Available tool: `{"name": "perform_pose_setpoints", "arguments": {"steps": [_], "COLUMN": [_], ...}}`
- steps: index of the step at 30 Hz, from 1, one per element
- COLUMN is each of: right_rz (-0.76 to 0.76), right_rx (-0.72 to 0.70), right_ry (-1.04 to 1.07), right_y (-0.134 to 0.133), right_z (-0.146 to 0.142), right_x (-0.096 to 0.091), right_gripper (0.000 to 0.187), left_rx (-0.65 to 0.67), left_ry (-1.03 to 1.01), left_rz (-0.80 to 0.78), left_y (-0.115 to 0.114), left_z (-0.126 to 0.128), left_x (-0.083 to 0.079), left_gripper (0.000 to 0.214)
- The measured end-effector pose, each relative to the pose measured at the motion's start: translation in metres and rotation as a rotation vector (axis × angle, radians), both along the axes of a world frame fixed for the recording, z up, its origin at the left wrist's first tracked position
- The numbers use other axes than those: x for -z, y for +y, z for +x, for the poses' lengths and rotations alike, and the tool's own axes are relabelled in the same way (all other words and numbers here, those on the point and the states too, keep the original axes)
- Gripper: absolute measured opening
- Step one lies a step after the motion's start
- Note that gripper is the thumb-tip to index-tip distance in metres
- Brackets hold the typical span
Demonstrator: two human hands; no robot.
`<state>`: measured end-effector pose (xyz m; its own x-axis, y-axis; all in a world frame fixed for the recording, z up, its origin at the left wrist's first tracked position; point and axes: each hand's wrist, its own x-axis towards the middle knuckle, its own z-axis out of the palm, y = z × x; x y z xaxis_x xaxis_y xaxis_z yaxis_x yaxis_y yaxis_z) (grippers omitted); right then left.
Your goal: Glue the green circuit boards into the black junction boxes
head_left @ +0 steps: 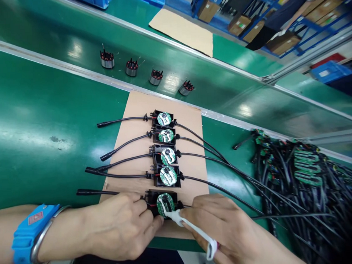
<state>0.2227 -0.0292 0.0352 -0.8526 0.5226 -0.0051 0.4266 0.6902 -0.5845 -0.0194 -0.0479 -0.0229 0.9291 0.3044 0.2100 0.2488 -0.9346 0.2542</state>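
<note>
My left hand (121,224) is curled at the left side of the nearest black housing (174,193), its fingertips gripping the edge. A round green circuit board (164,205) sits in that housing, with a white strip of paste across it. A slim white applicator (196,229) is in my closed right hand (225,226), its pointed tip touching or just over the board. Beyond my hands, several like housings stand in a column, including one with a board (168,175) bearing white paste. Black cables run out of both sides of each. The fingers partly hide the nearest housing.
Under the housings lies a cardboard sheet (135,122) on the green table (48,113). Several copper-wound stators (107,59) stand behind a metal rail. A heap of black cables with green boards (307,166) fills the right side. Farther back, a person's arm (293,20) shows near shelves.
</note>
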Motion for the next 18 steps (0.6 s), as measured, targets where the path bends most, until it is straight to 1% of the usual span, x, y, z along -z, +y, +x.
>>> {"name": "perform_pose_setpoints", "arguments": {"steps": [4,9,14,18], "right_rz": [-0.030,0.011,0.009,0.018], "right_rx": [0.020,0.069,0.057,0.059], "right_ry": [0.004,0.010,0.076,0.107], "right_y": [-0.003,-0.002,0.005,0.009], "right_z": [0.005,0.012,0.008,0.004], "right_x": [-0.001,0.001,0.006,0.008], "right_gripper": [0.022,0.021,0.025,0.024], "left_rx": [-0.002,0.000,0.011,0.028], "left_ry": [0.002,0.002,0.017,0.029], "left_rz": [0.001,0.006,0.014,-0.007], "left_y": [0.000,0.001,0.002,0.002], "left_z": [0.000,-0.001,-0.001,0.000], "left_x": [-0.001,-0.002,-0.002,0.001], "left_gripper": [0.029,0.031,0.033,0.035]}}
